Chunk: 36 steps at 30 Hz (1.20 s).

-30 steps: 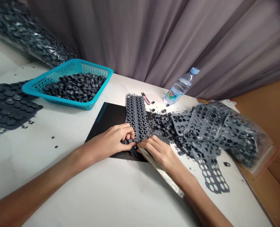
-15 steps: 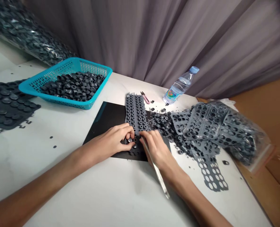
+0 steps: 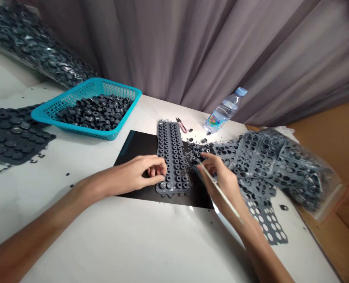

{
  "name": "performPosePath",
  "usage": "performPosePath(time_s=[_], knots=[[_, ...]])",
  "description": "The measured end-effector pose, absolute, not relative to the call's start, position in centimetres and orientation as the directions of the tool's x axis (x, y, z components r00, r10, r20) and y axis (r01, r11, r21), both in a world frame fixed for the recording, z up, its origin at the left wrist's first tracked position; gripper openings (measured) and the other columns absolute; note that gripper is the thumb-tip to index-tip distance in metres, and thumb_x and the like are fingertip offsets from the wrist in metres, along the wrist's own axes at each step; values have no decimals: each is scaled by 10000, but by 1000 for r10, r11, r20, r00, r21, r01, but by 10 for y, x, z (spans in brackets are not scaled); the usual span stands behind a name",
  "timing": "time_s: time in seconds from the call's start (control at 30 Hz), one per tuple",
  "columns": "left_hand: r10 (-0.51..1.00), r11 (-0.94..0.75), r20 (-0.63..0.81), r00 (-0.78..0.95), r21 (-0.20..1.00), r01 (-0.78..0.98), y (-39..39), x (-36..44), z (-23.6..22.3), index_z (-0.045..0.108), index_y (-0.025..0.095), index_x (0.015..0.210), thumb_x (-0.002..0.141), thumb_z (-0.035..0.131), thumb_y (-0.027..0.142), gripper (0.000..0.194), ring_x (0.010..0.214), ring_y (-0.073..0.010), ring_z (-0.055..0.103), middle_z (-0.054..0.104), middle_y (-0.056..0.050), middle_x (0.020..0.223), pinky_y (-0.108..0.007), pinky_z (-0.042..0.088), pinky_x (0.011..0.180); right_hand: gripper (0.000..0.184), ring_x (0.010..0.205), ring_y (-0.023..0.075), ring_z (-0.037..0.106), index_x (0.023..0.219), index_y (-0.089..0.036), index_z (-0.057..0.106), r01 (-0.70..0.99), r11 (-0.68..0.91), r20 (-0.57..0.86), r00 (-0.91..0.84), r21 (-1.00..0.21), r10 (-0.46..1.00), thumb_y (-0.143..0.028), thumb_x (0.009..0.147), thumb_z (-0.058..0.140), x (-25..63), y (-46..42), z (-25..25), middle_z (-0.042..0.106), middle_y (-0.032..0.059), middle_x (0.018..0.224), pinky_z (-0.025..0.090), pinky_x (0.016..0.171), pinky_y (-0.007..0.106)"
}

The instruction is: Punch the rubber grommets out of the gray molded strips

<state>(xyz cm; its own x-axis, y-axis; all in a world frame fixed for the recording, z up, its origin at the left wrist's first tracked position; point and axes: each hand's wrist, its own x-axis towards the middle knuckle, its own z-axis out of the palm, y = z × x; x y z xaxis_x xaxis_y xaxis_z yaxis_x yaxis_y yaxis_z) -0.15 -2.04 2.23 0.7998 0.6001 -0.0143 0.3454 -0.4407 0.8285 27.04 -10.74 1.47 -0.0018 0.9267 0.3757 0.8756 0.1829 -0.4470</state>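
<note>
A grey rubber sheet (image 3: 170, 157) with rows of raised rings lies lengthwise on a black mat (image 3: 140, 146). At its lower left edge is my left hand (image 3: 147, 171), fingers curled and thumb tip against the sheet beside the bottom rings. Two rings in the bottom rows look shiny on top. My right hand (image 3: 221, 179) is closed round a slim whitish tool (image 3: 223, 193), whose back end lies along the wrist. The tool's tip is at a pile of loose black rings (image 3: 199, 151) right of the sheet; whether it grips one I cannot tell.
A blue basket (image 3: 115, 134) of black rubber rings stands at the left, beside another moulded sheet (image 3: 17, 137). Pink-handled snips (image 3: 182, 126) and a water bottle (image 3: 223, 112) are behind. Punched-out sheets (image 3: 270, 224) and a plastic bag (image 3: 307, 188) of parts lie right.
My right hand has moved right with the tool, from the sheet's lower end to the loose rings. My left hand has stayed at the sheet's left edge. The sheet's lower rows are now uncovered.
</note>
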Motion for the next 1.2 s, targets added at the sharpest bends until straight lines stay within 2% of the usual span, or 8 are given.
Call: performPosePath(time_s=[0.1, 0.2, 0.47, 0.6, 1.03, 1.2], knots=[[611, -467, -17, 791, 799, 378, -17, -5, 21, 650, 197, 908, 893, 671, 283, 90, 765, -148, 555, 614, 2, 855, -265, 455, 712, 145, 748, 173, 635, 1127, -221, 613, 765, 394, 386, -206, -510, 899, -316, 1020, 590, 244, -111, 11, 683, 44, 925, 530, 703, 293], [633, -492, -12, 774, 765, 415, -15, -4, 13, 657, 189, 870, 851, 708, 294, 118, 711, -143, 534, 574, 13, 776, -257, 439, 661, 120, 840, 182, 647, 1139, -216, 614, 677, 549, 436, -355, -490, 827, -255, 1038, 562, 226, -112, 5, 698, 61, 970, 538, 744, 294], [642, -486, 26, 766, 786, 381, -14, -1, 0, 674, 176, 864, 855, 724, 320, 152, 696, -131, 534, 586, 11, 779, -251, 446, 648, 102, 815, 192, 627, 1066, -184, 653, 665, 660, 461, -491, -350, 739, -246, 1037, 577, 225, -103, -1, 725, 65, 939, 527, 747, 327], [647, -486, 32, 762, 787, 379, -13, -1, -2, 687, 178, 864, 856, 733, 332, 161, 703, -130, 542, 602, 8, 789, -248, 449, 646, 109, 807, 190, 626, 1047, -177, 662, 672, 680, 476, -514, -293, 713, -246, 1036, 579, 226, -104, 0, 718, 70, 923, 524, 739, 323], [656, -473, 25, 754, 792, 386, -11, 0, -3, 724, 181, 868, 845, 746, 394, 215, 683, -136, 545, 626, -5, 787, -246, 440, 626, 100, 876, 203, 686, 1098, -198, 633, 723, 634, 410, -509, -273, 757, -227, 1044, 554, 224, -106, 1, 712, 76, 964, 547, 785, 315], [671, -427, -28, 741, 802, 417, -10, 1, -6, 723, 186, 890, 840, 748, 403, 224, 698, -141, 567, 636, -1, 780, -242, 458, 640, 180, 861, 224, 660, 1182, -173, 608, 775, 609, 390, -515, -167, 763, -250, 1069, 491, 217, -110, -5, 698, 99, 990, 549, 754, 348]])
